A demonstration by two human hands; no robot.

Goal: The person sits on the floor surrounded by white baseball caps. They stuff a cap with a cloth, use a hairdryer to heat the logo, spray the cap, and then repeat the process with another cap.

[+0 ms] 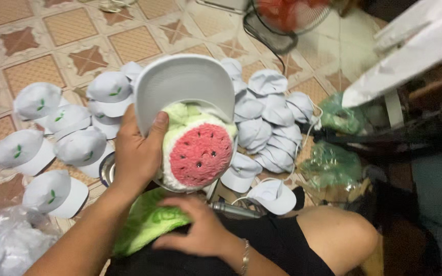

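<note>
- Held item: a white cap (pixel 182 84), upturned, is raised above the person's lap with its brim pointing away. The crown is stuffed with a soft pad (pixel 199 153) whose fluffy face is red with a pale green edge.
- Left hand (pixel 138 153): clasped on the cap's side, thumb pressed on the rim where brim meets crown.
- Right hand (pixel 200 230): lying flat on a green towel (pixel 147 222) across the lap; fingers spread, gripping nothing.
- Handling judgement: the cap is probably light, with a stiff curved brim and a limp fabric crown that collapses unless filled. Grip at the brim seam, not the crown.
- Surroundings: many similar white caps (pixel 80 145) with small green marks lie on the patterned tiled floor (pixel 31 36).
</note>
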